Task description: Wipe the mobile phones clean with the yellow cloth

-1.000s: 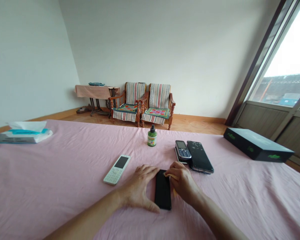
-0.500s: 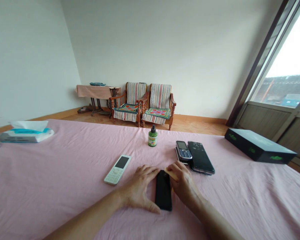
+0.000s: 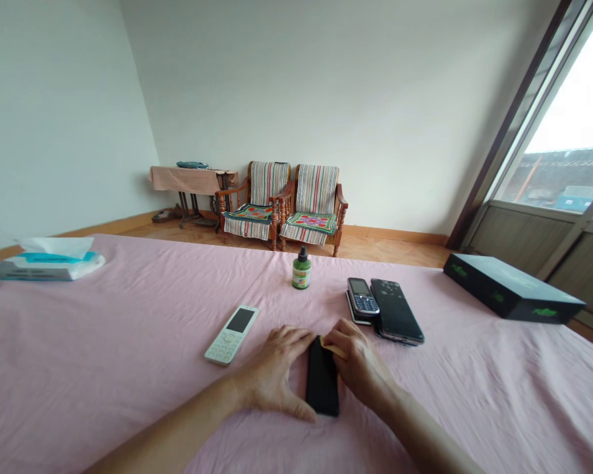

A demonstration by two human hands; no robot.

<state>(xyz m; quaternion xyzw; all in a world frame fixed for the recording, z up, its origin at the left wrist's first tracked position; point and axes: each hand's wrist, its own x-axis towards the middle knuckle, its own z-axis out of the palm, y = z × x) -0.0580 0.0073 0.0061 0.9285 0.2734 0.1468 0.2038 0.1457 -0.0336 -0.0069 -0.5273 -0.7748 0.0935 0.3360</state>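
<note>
A black smartphone [image 3: 321, 385] lies flat on the pink cloth, its long side pointing away from me. My left hand [image 3: 279, 372] spans its left side, fingertips at the far corner and thumb at the near one, steadying it. Bunched in the closed fingers of my right hand [image 3: 358, 359] is a pale yellow cloth [image 3: 332, 346], pressed on the far end of the phone. That hand covers most of the cloth. Left of my hands rests a white keypad phone [image 3: 232, 335].
Beyond my right hand lie a dark keypad phone [image 3: 362, 297] on a stack and a large black phone [image 3: 396, 312]. A green spray bottle [image 3: 301, 270] stands at centre back. A black box [image 3: 514, 289] sits at right, a tissue pack [image 3: 54, 263] at left.
My right hand has shifted slightly left with the cloth, across the phone's far end. My left hand stays in place on the phone.
</note>
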